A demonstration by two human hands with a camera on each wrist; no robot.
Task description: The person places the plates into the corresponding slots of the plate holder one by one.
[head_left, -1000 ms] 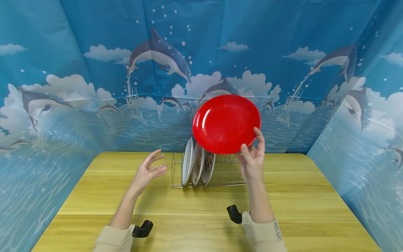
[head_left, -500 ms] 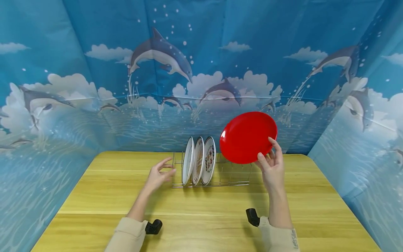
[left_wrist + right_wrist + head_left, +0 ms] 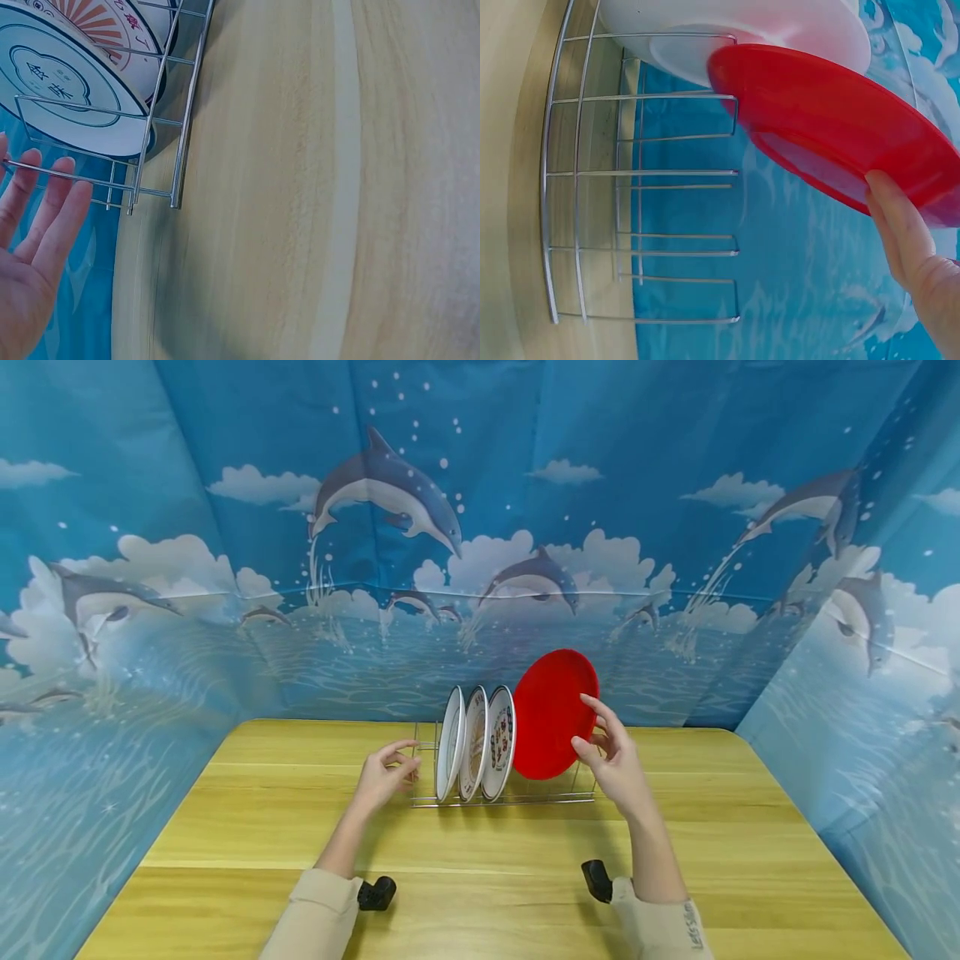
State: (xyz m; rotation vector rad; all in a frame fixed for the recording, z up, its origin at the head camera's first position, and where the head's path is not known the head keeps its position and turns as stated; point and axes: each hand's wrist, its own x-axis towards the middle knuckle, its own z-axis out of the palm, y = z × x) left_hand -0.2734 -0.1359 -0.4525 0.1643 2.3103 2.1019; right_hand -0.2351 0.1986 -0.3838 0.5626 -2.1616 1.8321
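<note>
My right hand (image 3: pixel 613 760) grips the lower right rim of a red oval plate (image 3: pixel 551 714), thumb on the near side. The plate is tilted over the right part of a wire dish rack (image 3: pixel 547 798). In the right wrist view, the red plate's (image 3: pixel 817 112) lower edge is among the rack's upper wires, close to a white plate (image 3: pixel 780 22). My left hand (image 3: pixel 382 777) is at the rack's left end; in the left wrist view its fairly straight fingers (image 3: pixel 56 217) touch or nearly touch the end wire. Three white patterned plates (image 3: pixel 450 745) stand upright in the rack.
The rack stands at the back of a wooden table (image 3: pixel 480 868), near a blue dolphin-print curtain (image 3: pixel 315 668). Bare wire slots (image 3: pixel 660 247) lie on the rack's right side. A black device (image 3: pixel 597 881) sits by each sleeve cuff.
The right hand brought the red plate down from above the rack, first rightward, then back left, turning it more upright. My left hand moved right to the rack's left end.
</note>
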